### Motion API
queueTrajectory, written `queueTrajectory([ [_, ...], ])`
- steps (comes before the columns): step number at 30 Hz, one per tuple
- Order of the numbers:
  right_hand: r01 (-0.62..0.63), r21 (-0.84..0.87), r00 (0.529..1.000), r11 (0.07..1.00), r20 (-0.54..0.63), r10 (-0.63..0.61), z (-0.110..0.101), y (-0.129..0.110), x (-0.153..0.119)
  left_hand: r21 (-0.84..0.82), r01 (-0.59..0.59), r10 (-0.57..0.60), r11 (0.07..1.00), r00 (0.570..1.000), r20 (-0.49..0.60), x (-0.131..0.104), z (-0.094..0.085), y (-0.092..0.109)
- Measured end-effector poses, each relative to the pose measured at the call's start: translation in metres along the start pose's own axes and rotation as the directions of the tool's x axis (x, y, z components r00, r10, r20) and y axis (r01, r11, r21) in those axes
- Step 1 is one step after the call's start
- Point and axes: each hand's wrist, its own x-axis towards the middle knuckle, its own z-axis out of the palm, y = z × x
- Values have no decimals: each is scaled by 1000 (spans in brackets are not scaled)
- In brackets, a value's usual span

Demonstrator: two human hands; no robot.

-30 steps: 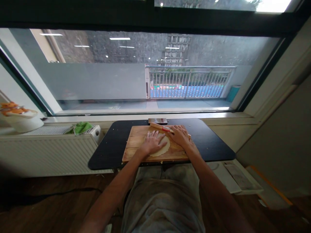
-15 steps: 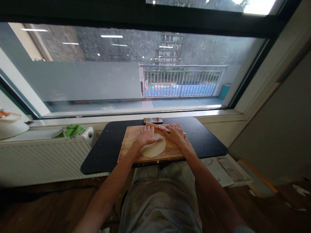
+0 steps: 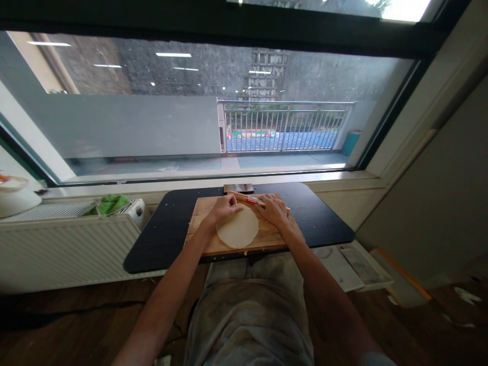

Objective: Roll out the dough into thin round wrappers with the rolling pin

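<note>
A round, flat sheet of pale dough [image 3: 238,229] lies on a wooden board [image 3: 198,216], which rests on a black table. Along the board's far side runs a thin rolling pin [image 3: 249,199] with red markings, slanting down to the right. My right hand [image 3: 275,209] lies over the pin's right part, its fingers bent round it. At the dough's upper left edge my left hand [image 3: 224,209] is closed in a pinch, near the pin's left end; what its fingertips grip is too small to make out.
The black table [image 3: 156,234] stands against a window sill. At its far edge sits a small flat object [image 3: 238,188]. A radiator [image 3: 68,249] with a green cloth [image 3: 112,204] is at the left, and a white box [image 3: 339,269] at the lower right.
My left hand has drawn its fingers in and moved slightly left, off the middle of the dough. More of the dough's round shape shows. My right hand stays on the pin.
</note>
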Motion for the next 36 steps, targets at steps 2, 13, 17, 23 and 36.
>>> queueTrajectory([
  [2, 6, 12, 1000, 1000, -14, -6, 1, 0, 0, -29, 80, -83, 996, 991, -104, 1, -5, -1],
  [13, -54, 38, 998, 998, -36, 55, 7, 6, 3, -8, 300, -300, 954, 954, 10, -36, -40, -24],
  [17, -47, 60, 999, 997, -20, 49, 3, 5, 2, -60, 415, -383, 908, 879, 284, -48, -44, -20],
  [23, 178, 150, 984, 973, -24, -176, -2, -5, -4, 202, 239, -211, 950, 966, -152, -47, -58, -14],
  [36, 303, 115, 948, 946, 69, -312, -5, -32, -43, 482, 77, -57, 873, 997, -56, -36, -21, -18],
])
